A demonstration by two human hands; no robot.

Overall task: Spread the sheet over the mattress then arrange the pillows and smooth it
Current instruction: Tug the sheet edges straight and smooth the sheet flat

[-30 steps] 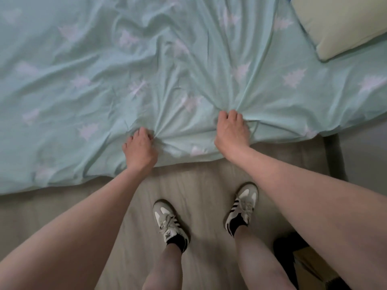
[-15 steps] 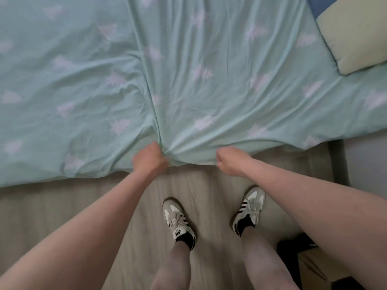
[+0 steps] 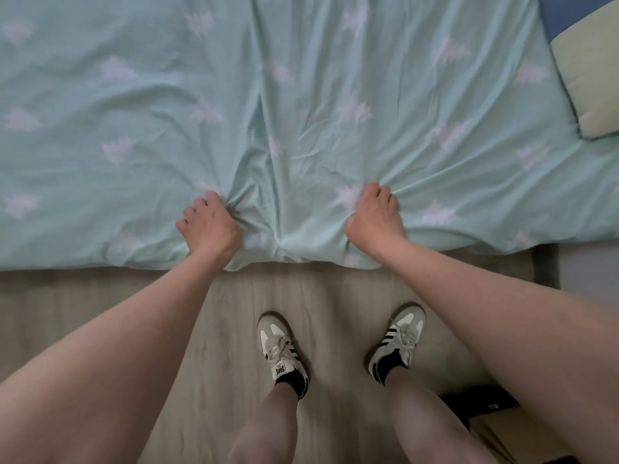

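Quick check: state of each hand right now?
Left hand: closed, gripping the sheet near its edge.
Right hand: closed, gripping the sheet.

The sheet [image 3: 301, 95] hides the mattress and runs off the left, far and right edges; the pillow [image 3: 593, 92] is cut off at right.

Your one head camera looks steeply down — close over the bed edge [image 3: 100, 262], floor [image 3: 335, 296] and shoes [image 3: 281, 349].
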